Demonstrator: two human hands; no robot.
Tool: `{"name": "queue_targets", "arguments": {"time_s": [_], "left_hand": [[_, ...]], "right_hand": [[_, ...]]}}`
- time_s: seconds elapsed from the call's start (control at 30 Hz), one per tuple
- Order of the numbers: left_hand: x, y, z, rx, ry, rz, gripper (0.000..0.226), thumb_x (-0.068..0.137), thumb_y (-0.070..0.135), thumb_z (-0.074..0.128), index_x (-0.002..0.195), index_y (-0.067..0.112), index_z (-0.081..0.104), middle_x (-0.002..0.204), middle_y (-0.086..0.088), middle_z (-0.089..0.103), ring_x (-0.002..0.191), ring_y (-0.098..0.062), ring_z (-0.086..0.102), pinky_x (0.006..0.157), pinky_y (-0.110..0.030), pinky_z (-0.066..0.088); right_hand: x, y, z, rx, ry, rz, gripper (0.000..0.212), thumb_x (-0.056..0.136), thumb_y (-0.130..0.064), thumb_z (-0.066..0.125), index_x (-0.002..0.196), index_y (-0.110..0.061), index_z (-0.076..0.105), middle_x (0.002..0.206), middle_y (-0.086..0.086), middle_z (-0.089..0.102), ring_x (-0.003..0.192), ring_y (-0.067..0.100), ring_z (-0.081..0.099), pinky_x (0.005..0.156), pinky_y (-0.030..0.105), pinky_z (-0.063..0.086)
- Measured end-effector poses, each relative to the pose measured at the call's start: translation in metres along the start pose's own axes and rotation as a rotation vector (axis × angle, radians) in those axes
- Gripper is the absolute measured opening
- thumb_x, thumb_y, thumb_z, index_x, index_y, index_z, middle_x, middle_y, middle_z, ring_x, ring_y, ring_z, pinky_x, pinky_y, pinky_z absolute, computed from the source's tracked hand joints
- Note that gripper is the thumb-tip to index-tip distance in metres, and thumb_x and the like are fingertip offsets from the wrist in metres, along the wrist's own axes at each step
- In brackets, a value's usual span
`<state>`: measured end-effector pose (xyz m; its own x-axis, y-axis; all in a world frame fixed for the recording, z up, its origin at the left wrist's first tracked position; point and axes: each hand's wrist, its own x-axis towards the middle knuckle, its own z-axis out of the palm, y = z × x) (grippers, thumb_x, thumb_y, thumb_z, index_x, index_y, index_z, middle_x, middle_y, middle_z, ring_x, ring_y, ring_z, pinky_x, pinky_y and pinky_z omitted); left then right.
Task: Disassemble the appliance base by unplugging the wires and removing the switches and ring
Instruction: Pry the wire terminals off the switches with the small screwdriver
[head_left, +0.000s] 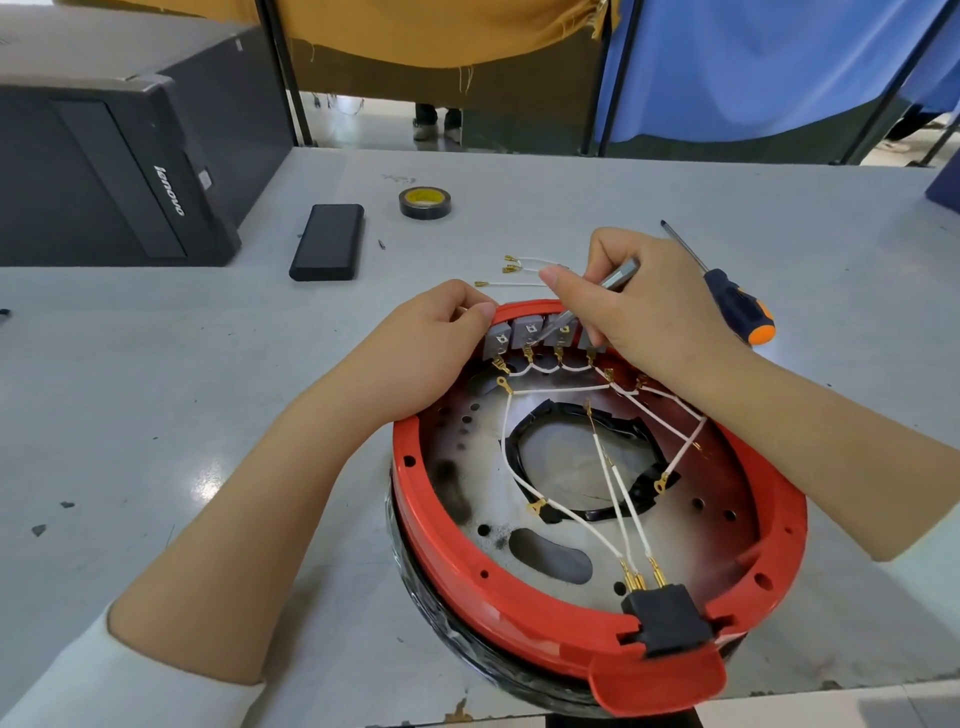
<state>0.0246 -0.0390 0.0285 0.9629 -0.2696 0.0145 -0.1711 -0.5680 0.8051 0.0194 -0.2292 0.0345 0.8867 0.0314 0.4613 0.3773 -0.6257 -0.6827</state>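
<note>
1. Head view: I see the base (597, 493) upturned on the table (156, 389), near its front edge, with the red ring (519, 587) around its rim.
2. My left hand (421, 353) grips the ring's far-left edge, fingers curled over it beside the grey switches (530, 332).
3. My right hand (639, 312) pinches a metal tool (613, 278), its tip down among the switches.
4. White wires (618, 493) run from the switches to the black plug (667, 618) at the near rim.
5. Loose wires (519, 270) lie beyond the base; a screwdriver (732, 301) lies to the right.
6. A tape roll (425, 202) and a black block (327, 241) sit farther back.
</note>
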Motion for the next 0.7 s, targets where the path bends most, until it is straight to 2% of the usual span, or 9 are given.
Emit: {"name": "queue_targets", "arguments": {"time_s": [0.1, 0.23, 0.5, 0.63, 0.7], "left_hand": [[0.000, 0.000, 0.000, -0.001, 0.000, -0.003, 0.022, 0.098, 0.036, 0.040, 0.103, 0.027, 0.060, 0.098, 0.003, 0.065, 0.091, -0.014, 0.060, 0.071, -0.021, 0.043], [0.000, 0.000, 0.001, -0.002, -0.002, -0.010, 0.022, 0.098, 0.037, 0.040, 0.103, 0.028, 0.059, 0.098, 0.004, 0.065, 0.091, -0.015, 0.061, 0.070, -0.021, 0.044], [-0.001, 0.002, 0.000, 0.002, -0.005, -0.023, 0.022, 0.098, 0.038, 0.040, 0.101, 0.029, 0.059, 0.099, 0.004, 0.066, 0.091, -0.015, 0.061, 0.071, -0.021, 0.044], [-0.001, 0.001, 0.000, -0.039, -0.022, -0.021, 0.022, 0.098, 0.038, 0.041, 0.104, 0.031, 0.061, 0.102, 0.006, 0.067, 0.095, -0.017, 0.062, 0.084, -0.027, 0.047], [-0.001, 0.000, 0.000, -0.065, -0.047, -0.016, 0.024, 0.099, 0.038, 0.041, 0.110, 0.034, 0.061, 0.106, 0.011, 0.066, 0.099, -0.013, 0.062, 0.092, -0.031, 0.047]], "right_hand": [[0.003, -0.002, 0.000, 0.023, -0.028, 0.036, 0.038, 0.090, -0.031, 0.063, 0.061, -0.014, 0.045, 0.039, -0.004, 0.053, 0.037, 0.004, 0.050, 0.047, 0.010, 0.041], [0.016, -0.007, -0.002, 0.072, -0.107, 0.138, 0.039, 0.090, -0.024, 0.063, 0.059, -0.012, 0.043, 0.034, -0.003, 0.048, 0.029, 0.005, 0.045, 0.035, 0.010, 0.034], [0.021, -0.007, -0.003, 0.077, -0.161, 0.195, 0.037, 0.090, -0.024, 0.063, 0.060, -0.013, 0.045, 0.035, -0.004, 0.049, 0.028, 0.004, 0.042, 0.033, 0.011, 0.032], [0.014, -0.005, 0.000, 0.040, -0.073, 0.112, 0.036, 0.090, -0.026, 0.062, 0.060, -0.014, 0.046, 0.036, -0.006, 0.050, 0.031, 0.003, 0.048, 0.039, 0.010, 0.038], [0.010, -0.003, 0.000, 0.045, -0.021, 0.062, 0.037, 0.090, -0.026, 0.062, 0.059, -0.015, 0.046, 0.037, -0.008, 0.051, 0.035, 0.002, 0.051, 0.043, 0.009, 0.041]]}}
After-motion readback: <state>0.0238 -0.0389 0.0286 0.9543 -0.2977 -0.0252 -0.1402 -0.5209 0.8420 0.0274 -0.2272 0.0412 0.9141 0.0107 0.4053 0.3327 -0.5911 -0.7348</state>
